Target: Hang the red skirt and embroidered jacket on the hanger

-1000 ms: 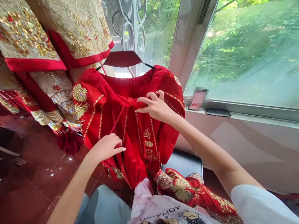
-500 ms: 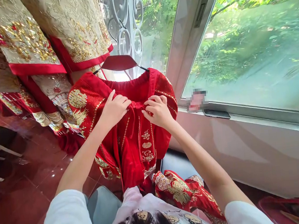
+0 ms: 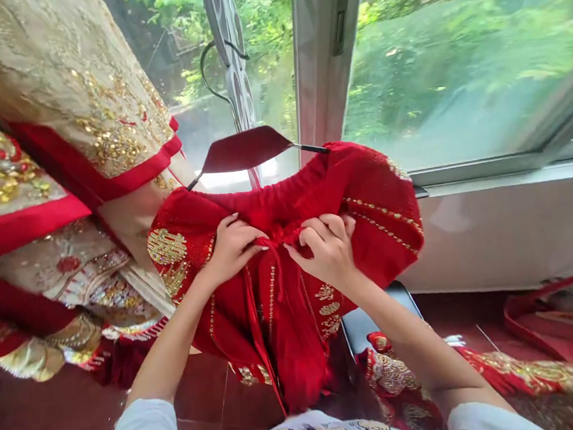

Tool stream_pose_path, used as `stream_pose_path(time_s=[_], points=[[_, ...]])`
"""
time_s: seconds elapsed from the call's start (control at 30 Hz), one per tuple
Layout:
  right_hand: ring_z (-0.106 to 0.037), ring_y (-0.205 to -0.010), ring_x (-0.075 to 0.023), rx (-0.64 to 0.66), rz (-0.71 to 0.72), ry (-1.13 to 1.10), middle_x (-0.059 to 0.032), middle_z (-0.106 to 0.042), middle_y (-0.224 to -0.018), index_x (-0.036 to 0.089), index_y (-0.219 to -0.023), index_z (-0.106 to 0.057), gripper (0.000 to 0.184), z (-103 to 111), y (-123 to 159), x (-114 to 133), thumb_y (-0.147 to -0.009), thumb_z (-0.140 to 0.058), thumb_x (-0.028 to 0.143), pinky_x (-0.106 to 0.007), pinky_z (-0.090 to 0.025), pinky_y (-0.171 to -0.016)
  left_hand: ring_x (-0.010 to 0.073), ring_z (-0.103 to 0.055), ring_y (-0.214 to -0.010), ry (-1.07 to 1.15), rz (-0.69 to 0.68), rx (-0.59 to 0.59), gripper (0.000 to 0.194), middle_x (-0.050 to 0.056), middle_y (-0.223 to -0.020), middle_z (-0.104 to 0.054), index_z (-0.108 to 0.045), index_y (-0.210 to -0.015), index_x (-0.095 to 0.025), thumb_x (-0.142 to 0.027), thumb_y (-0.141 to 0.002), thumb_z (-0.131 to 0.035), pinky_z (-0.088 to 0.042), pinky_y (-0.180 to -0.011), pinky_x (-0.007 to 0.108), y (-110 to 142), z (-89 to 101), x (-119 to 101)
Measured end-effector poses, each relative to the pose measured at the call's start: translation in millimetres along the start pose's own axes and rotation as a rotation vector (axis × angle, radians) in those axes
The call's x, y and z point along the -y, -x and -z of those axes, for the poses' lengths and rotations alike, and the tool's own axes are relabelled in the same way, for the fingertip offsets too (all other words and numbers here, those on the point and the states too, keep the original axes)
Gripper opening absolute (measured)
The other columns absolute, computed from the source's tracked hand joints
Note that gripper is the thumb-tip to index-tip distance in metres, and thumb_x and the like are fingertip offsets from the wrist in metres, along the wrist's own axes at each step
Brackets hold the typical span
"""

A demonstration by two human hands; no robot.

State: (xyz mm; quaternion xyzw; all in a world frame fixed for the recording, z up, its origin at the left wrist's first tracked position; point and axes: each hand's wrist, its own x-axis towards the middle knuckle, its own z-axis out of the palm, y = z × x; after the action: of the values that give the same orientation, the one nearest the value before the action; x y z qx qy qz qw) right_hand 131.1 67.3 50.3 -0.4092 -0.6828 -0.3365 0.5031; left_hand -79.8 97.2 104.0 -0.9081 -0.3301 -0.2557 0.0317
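Note:
A red skirt (image 3: 375, 194) with a gathered waistband, gold beading and gold embroidery hangs in front of me from a hanger (image 3: 245, 148) with a dark red middle piece. At the middle of the waist, my left hand (image 3: 234, 246) is closed on the skirt's red fabric tie (image 3: 278, 269), thumb and fingers pinching it. My right hand (image 3: 326, 241) pinches the same bunched tie from the other side, fingers curled. A small gathered bit of red cloth lies between the two hands. Exactly how the tie is knotted or looped there, I cannot tell.
Cream garments (image 3: 122, 115) with gold sequins and red borders hang at the left. The hanger's hook is by a metal grille (image 3: 239, 78) at the window. More red and gold embroidered cloth (image 3: 395, 373) lies at the lower right, by a pale seat (image 3: 399, 299).
My view has turned and come nearer, and the skirt and hanger now sit tilted, with the right side higher. Both hands keep their pinch at the waist, moving along with the skirt.

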Motion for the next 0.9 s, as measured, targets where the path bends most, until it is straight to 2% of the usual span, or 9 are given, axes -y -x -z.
stream_pose_path(time_s=[0.17,0.27,0.33,0.47,0.57,0.63,0.7,0.8,0.9], points=[[-0.055,-0.099,-0.0213,-0.042,0.033,0.024,-0.0033,-0.070,-0.096,0.021,-0.074,-0.059,0.011,14,3,10,-0.077,-0.070,0.020,-0.039,-0.037,-0.091,0.0165,-0.062,-0.082,0.075,-0.067,0.075,0.026,0.003,-0.087,-0.072,-0.067,-0.101,-0.020,-0.036,-0.094,-0.048,-0.029,-0.102,0.039,2,4.0,-3],[-0.056,-0.110,-0.0235,-0.072,0.033,-0.036,-0.0080,-0.066,-0.112,0.021,-0.079,-0.062,0.010,20,3,15,-0.077,-0.072,0.019,-0.040,-0.044,-0.093,0.0188,-0.062,-0.081,0.056,-0.027,0.107,0.035,0.004,-0.085,-0.071,-0.066,-0.107,-0.019,-0.045,-0.084,-0.062,-0.027,-0.101,0.043,2,6.8,-16],[-0.058,-0.110,-0.0234,-0.109,-0.007,-0.055,-0.0082,-0.064,-0.113,0.022,-0.082,-0.063,0.011,22,2,15,-0.078,-0.073,0.020,-0.041,-0.047,-0.093,0.0196,-0.061,-0.081,0.041,-0.017,0.122,0.039,0.002,-0.083,-0.071,-0.068,-0.102,-0.021,-0.049,-0.075,-0.071,-0.024,-0.101,0.046,-1,6.1,-23],[-0.060,-0.111,-0.0228,-0.112,-0.087,-0.110,-0.0064,-0.064,-0.109,0.023,-0.079,-0.064,0.006,28,7,12,-0.082,-0.069,0.022,-0.041,-0.051,-0.093,0.0193,-0.058,-0.083,0.032,-0.099,0.200,0.017,-0.002,-0.079,-0.072,-0.071,-0.090,-0.024,-0.035,-0.077,-0.069,-0.019,-0.102,0.051,-14,0.9,-31],[-0.057,-0.118,-0.0254,-0.082,-0.164,-0.054,-0.0066,-0.064,-0.114,0.026,-0.084,-0.068,0.006,35,21,21,-0.081,-0.069,0.021,-0.045,-0.048,-0.097,0.0217,-0.055,-0.091,0.048,-0.150,0.249,0.015,-0.001,-0.088,-0.071,-0.071,-0.090,-0.023,-0.029,-0.077,-0.065,-0.015,-0.103,0.055,-21,-3.1,-34],[-0.059,-0.111,-0.0252,-0.114,-0.234,0.053,-0.0060,-0.067,-0.108,0.029,-0.088,-0.069,0.016,39,35,38,-0.079,-0.069,0.015,-0.045,-0.048,-0.094,0.0221,-0.054,-0.093,0.077,-0.164,0.262,0.012,0.000,-0.090,-0.071,-0.070,-0.087,-0.022,-0.027,-0.078,-0.062,-0.014,-0.105,0.056,-21,-3.9,-36],[-0.064,-0.093,-0.0217,-0.133,-0.273,0.060,-0.0047,-0.069,-0.090,0.029,-0.091,-0.068,0.023,41,48,60,-0.078,-0.066,0.010,-0.039,-0.052,-0.084,0.0209,-0.054,-0.092,0.113,-0.165,0.263,0.011,0.000,-0.089,-0.070,-0.068,-0.084,-0.022,-0.025,-0.079,-0.059,-0.013,-0.107,0.055,-16,-1.6,-40],[-0.065,-0.078,-0.0197,-0.094,-0.361,-0.114,-0.0065,-0.069,-0.083,0.022,-0.096,-0.065,0.019,40,57,87,-0.081,-0.058,0.013,-0.035,-0.054,-0.072,0.0188,-0.054,-0.092,0.142,-0.164,0.260,0.013,-0.001,-0.087,-0.069,-0.066,-0.085,-0.022,-0.024,-0.082,-0.054,-0.009,-0.110,0.052,-4,7.6,-48],[-0.066,-0.076,-0.0190,-0.085,-0.557,-0.274,-0.0084,-0.070,-0.082,0.018,-0.091,-0.063,0.013,41,53,94,-0.087,-0.051,0.021,-0.032,-0.054,-0.067,0.0179,-0.054,-0.092,0.135,-0.168,0.272,0.017,-0.001,-0.086,-0.068,-0.067,-0.088,-0.022,-0.026,-0.085,-0.050,-0.007,-0.111,0.051,5,17.5,-56]])
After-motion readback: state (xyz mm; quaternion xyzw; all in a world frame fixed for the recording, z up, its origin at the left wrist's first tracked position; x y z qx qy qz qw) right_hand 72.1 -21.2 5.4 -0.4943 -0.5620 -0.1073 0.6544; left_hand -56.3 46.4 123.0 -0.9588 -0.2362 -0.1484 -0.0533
